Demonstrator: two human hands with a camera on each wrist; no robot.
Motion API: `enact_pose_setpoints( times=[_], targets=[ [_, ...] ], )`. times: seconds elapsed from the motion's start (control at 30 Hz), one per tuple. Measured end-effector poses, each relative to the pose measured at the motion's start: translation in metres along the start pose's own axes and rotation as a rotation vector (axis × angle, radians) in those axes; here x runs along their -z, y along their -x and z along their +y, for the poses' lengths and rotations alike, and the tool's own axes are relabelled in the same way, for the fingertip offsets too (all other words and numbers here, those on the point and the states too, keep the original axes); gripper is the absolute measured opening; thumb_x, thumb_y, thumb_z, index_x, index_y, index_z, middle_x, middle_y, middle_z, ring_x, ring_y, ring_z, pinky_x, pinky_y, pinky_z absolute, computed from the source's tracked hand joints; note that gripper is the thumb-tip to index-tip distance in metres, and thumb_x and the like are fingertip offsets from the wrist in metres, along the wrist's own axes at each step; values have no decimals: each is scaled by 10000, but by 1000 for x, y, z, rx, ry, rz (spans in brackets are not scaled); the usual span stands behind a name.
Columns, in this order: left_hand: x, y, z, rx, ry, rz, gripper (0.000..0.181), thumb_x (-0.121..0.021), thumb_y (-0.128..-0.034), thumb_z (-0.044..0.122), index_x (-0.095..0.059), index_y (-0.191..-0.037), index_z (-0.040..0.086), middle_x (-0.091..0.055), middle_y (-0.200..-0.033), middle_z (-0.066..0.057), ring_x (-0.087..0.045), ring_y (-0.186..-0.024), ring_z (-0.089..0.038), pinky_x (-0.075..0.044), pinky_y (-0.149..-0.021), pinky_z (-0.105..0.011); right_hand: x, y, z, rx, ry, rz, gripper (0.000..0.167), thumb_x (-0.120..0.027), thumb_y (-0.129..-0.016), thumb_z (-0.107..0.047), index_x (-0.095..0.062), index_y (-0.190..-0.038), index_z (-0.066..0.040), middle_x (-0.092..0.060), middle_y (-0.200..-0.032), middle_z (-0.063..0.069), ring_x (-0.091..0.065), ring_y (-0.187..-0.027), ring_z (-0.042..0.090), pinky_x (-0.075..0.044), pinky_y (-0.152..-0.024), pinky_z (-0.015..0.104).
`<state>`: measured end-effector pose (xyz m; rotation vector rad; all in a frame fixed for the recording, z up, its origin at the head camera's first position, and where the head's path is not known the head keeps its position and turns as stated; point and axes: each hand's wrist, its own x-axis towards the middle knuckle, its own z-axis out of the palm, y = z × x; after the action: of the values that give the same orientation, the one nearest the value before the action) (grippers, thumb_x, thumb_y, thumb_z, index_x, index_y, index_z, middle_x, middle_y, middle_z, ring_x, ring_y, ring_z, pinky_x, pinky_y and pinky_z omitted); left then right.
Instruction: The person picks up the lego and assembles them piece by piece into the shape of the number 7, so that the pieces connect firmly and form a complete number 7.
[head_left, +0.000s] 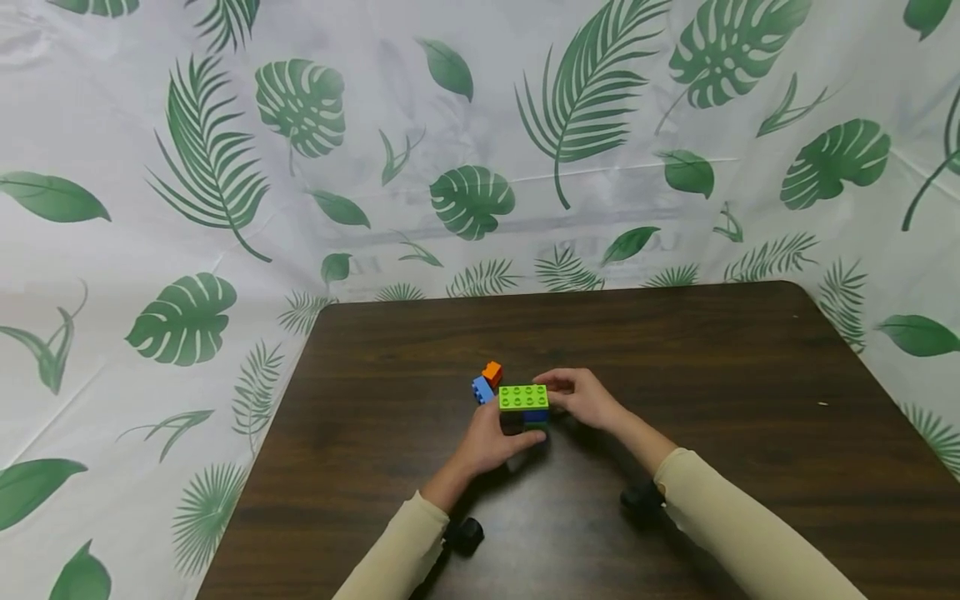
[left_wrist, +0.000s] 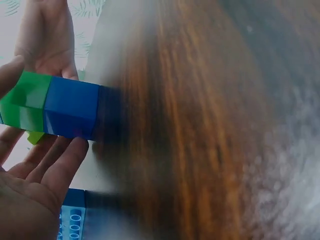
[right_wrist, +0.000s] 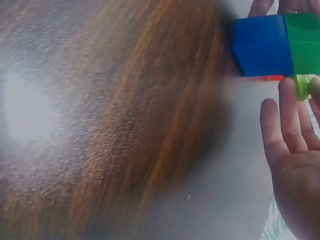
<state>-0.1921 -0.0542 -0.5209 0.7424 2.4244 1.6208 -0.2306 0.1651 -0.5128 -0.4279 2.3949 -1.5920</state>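
Brick stack (head_left: 536, 416) is standing on the table (head_left: 360, 467), left hand (head_left: 483, 442) pinching it between thumb and fingers, right hand (head_left: 591, 402) loosely spreading its fingers alongside, while the overhanging lime brick (head_left: 523, 397) is risking a topple if pressed off-centre.

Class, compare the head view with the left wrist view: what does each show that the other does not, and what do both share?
Only the head view: the orange block, the pale sleeves and the studded top of the lime block.

Only the left wrist view: the dark blue block on the table side of the green block.

Both: the left hand, the right hand, the green block, the light blue block, the wooden table and the leaf-patterned cloth.
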Motion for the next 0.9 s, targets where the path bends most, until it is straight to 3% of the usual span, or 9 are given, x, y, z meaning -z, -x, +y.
enact_pose_setpoints(
  times=[0.17,0.27,0.6,0.67,0.77,0.83,0.9],
  targets=[
    [3,5,-2,41,177,0,530,-776,-862,173,-547,-1334,94,-585,-1262,-67,-607,-1118,-199,-537,-888,-357,0,-4,1,-13,-45,-59,298,-572,-1004,-129,-635,-1265,-1,-641,-1211,182,-665,-967,230,-580,-767,368],
    [7,12,-4,46,228,15,509,-749,-876,112,-552,-1344,78,-556,-1277,-100,-590,-1151,-248,-538,-884,-370,0,-7,1,-6,-38,-79,296,-528,-1024,-118,-626,-1274,6,-631,-1222,194,-659,-935,236,-583,-747,393],
    [29,31,-11,32,231,147,379,-665,-887,-35,-625,-1256,39,-581,-1234,-170,-612,-1084,-400,-564,-811,-331,0,-22,-4,31,146,-108,274,-544,-1001,-59,-658,-1248,-31,-661,-1163,128,-607,-839,215,-543,-657,309],
    [33,35,-12,57,229,181,267,-647,-906,-28,-650,-1171,9,-614,-1153,-184,-636,-998,-432,-580,-762,-368,0,-28,-6,76,177,-159,299,-536,-994,-42,-645,-1273,-38,-659,-1186,127,-618,-911,241,-540,-723,328],
    [38,40,-12,113,248,202,75,-638,-932,9,-639,-1002,-19,-641,-985,-188,-643,-857,-479,-579,-704,-482,1,-36,-8,133,171,-294,364,-510,-990,-19,-602,-1339,-62,-619,-1294,116,-593,-1121,263,-502,-919,403],
    [41,43,-12,157,289,182,77,-636,-940,17,-585,-920,-37,-635,-909,-188,-640,-816,-507,-562,-697,-550,3,-41,-9,165,162,-393,404,-491,-991,-22,-561,-1386,-74,-586,-1348,104,-540,-1224,278,-435,-1015,466],
    [42,46,-11,193,330,155,122,-633,-936,-3,-530,-893,-52,-636,-891,-194,-642,-817,-518,-552,-705,-577,3,-45,-11,177,157,-470,421,-487,-998,-50,-536,-1413,-95,-580,-1349,84,-527,-1226,278,-403,-1035,493]
  ],
)
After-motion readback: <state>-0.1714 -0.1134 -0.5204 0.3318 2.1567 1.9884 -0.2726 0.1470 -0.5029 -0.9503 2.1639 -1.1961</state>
